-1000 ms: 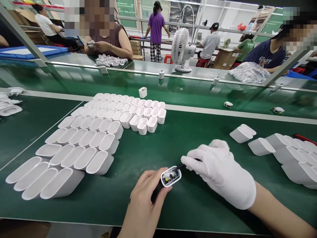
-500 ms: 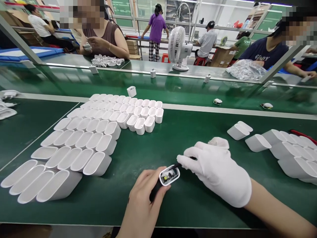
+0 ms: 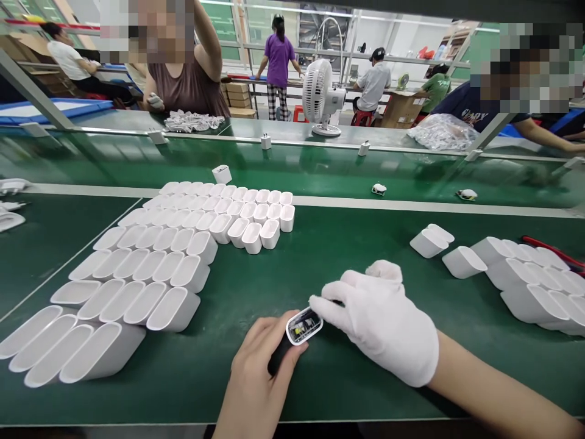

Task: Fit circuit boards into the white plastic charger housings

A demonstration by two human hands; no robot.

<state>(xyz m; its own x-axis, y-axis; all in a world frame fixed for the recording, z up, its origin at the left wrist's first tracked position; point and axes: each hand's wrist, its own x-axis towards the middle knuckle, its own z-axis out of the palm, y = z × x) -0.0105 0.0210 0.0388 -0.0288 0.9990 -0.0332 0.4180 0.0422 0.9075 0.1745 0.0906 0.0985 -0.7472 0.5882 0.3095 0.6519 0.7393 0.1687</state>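
Note:
My bare left hand (image 3: 258,363) is closed round a charger housing (image 3: 304,327), tilted so its open end faces up toward me. Inside the white oval rim, a circuit board with small parts, one of them yellow-green, shows. The side within my grip looks black. My right hand (image 3: 377,326), in a white glove, has its fingertips brought together at the housing's right rim. Whatever those fingertips pinch is too small or covered to name. Left of my hands stand rows of white, open-topped oval housings (image 3: 173,308).
More white housings (image 3: 521,274) are grouped at the right, beside red-handled pliers (image 3: 546,247). Small circuit boards (image 3: 379,189) and white chargers (image 3: 265,142) sit on the green belt (image 3: 320,174) beyond. A fan (image 3: 317,91) and co-workers are across the line.
The dark piece that showed between my right fingertips and the housing is no longer visible outside the rim. My right fingers are closer to the opening. The view has shifted slightly.

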